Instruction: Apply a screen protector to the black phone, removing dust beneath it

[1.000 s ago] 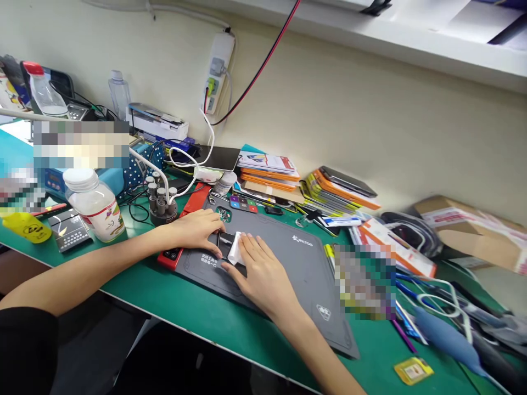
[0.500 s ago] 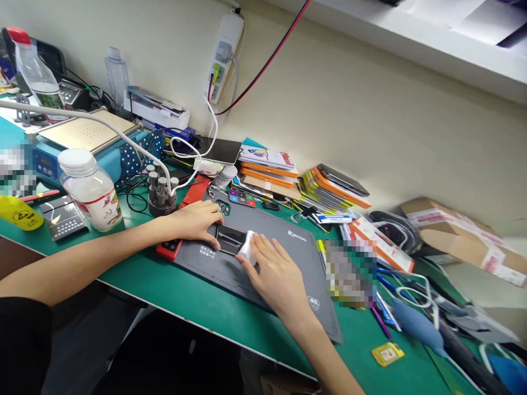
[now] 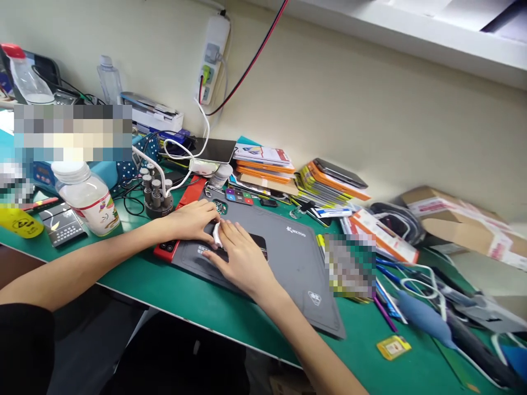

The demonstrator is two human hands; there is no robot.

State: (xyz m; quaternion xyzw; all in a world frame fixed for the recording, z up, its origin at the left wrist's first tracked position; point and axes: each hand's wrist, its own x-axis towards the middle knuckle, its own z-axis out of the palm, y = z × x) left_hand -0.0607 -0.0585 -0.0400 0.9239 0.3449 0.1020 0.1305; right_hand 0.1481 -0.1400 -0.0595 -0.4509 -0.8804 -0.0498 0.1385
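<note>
A dark, glossy phone (image 3: 259,241) lies on a grey work mat (image 3: 288,274), mostly covered by my right hand. My left hand (image 3: 193,219) grips the phone's left end, thumb on the near side and fingers curled on the far side. Under the fingers of my right hand (image 3: 242,255) a folded white wipe (image 3: 217,235) is pressed onto the phone's left part, close to my left fingertips. The right end of the phone shows beyond my right hand.
A red strip (image 3: 191,192) edges the mat's left side. Beside it stand a round holder of grey screwdriver-like tools (image 3: 158,200) and a white-capped jar (image 3: 88,197). Stacked orange-and-white boxes (image 3: 263,162) line the wall. A blue-handled blower (image 3: 426,318) and cables lie right.
My right hand has slid the white wipe leftward along the phone, from its right end to near my left hand. My left hand keeps its hold.
</note>
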